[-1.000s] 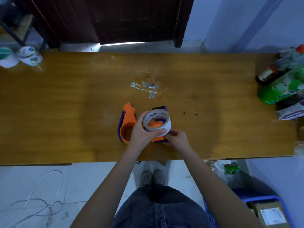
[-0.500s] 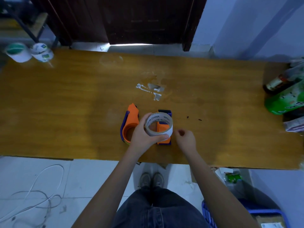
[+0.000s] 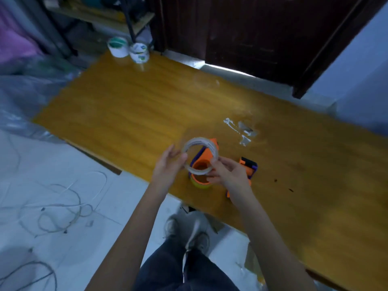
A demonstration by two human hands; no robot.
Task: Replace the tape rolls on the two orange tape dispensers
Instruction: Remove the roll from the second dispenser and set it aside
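Both my hands hold a thin, nearly used-up tape roll (image 3: 190, 144) above the wooden table (image 3: 126, 106). My left hand (image 3: 169, 163) pinches its left rim and my right hand (image 3: 228, 175) pinches its right rim. Seen partly through the ring, one orange and purple tape dispenser (image 3: 202, 172) lies on the table under the roll. A second orange dispenser (image 3: 248, 168) lies just right of it, half hidden behind my right hand.
Two white tape rolls (image 3: 128, 49) stand at the table's far left corner. Torn tape scraps (image 3: 241, 131) stick to the tabletop beyond the dispensers. Loose cables (image 3: 63, 198) lie on the tiled floor left of my feet. A dark door (image 3: 252, 32) stands behind the table.
My head has turned left, so the table now looks slanted. My right hand came up and took the roll's right rim; before, only my left hand held it.
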